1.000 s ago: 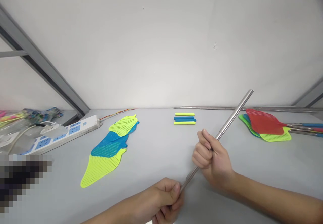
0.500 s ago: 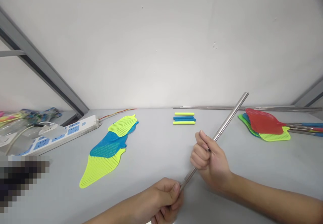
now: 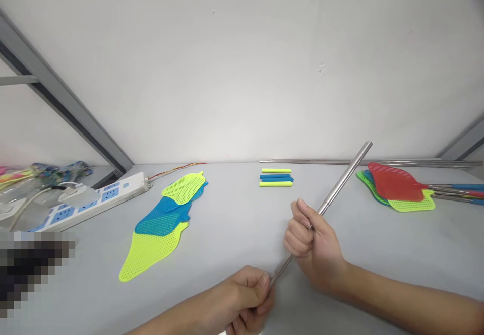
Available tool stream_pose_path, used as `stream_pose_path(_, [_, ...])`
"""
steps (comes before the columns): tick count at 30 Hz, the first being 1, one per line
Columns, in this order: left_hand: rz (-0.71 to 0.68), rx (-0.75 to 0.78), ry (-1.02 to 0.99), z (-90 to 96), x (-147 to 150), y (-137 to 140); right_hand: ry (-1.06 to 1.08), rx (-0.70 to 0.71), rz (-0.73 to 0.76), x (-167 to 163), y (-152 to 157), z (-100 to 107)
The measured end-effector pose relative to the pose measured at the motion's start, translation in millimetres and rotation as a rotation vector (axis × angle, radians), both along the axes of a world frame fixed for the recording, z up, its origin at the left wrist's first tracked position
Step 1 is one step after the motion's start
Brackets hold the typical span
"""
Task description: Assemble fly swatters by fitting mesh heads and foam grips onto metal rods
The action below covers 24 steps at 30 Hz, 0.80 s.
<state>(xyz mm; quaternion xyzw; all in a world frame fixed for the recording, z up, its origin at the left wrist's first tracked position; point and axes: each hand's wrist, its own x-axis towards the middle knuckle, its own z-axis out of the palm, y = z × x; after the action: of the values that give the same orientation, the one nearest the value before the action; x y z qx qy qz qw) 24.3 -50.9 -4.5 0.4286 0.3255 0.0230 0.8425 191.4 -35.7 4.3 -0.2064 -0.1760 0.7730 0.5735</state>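
Observation:
A shiny metal telescopic rod [image 3: 345,178] slants up to the right above the table, its thicker section at the top and thinner sections lower down. My right hand [image 3: 312,247] is wrapped round the middle of it, just below where the thick tube begins. At the bottom, my left hand [image 3: 251,297] pinches the thin end, which its fingers hide. Beyond my hands lie yellow and blue sleeves [image 3: 276,178] side by side. To the left, yellow and blue fly swatter heads [image 3: 161,224] overlap in a slanting row.
Fly swatters with a red head [image 3: 397,181] on top lie at the right. Several thin metal rods [image 3: 454,163] run along the wall. A white power strip [image 3: 113,194] with plugs and clear bags are at the left. Metal frame posts [image 3: 75,93] flank the table.
My right hand has shifted slightly down and left, and the rod's upper end has dropped a little with it. My left hand stays where it was.

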Motion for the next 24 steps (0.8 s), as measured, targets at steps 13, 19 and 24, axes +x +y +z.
stream_pose_path(13, [-0.007, -0.006, 0.002, -0.2, 0.7, 0.2, -0.012, -0.01, -0.007, -0.5, -1.6, 0.1])
stream_pose_path(19, [-0.002, -0.031, -0.027, 0.3, 0.6, 2.2, -0.053, -0.006, 0.021, 1.0, 2.4, 5.3])
stream_pose_path(24, [0.029, -0.079, -0.053, 0.3, 1.7, 1.5, -0.091, -0.006, 0.053, 2.9, 5.9, 9.7])
